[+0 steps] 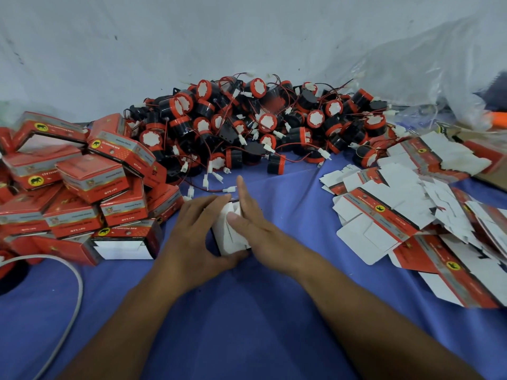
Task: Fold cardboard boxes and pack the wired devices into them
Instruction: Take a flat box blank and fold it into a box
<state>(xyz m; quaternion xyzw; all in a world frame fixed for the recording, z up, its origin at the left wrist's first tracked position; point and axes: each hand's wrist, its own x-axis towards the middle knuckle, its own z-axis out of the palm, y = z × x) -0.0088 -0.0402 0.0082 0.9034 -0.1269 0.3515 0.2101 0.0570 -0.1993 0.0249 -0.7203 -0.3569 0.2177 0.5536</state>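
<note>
Blue cloth under the grip, and the heap of wired devices lies just beyond it. Folded boxes are piled to its left, flat blanks to its right. The half-folded box sits between the hands. The left hand curls round its side. The right hand presses straight-fingered, thumb on a flap.

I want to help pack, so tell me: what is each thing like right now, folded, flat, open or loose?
box in hands: half folded, white flaps open.
left hand: grips that box.
right hand: straight fingers press the box's side.
folded boxes: made up, piled on the left.
open-ended box: one end not shut.
flat boxes: unfolded, heaped on the right.
wired devices: loose pile, unpacked.
</note>
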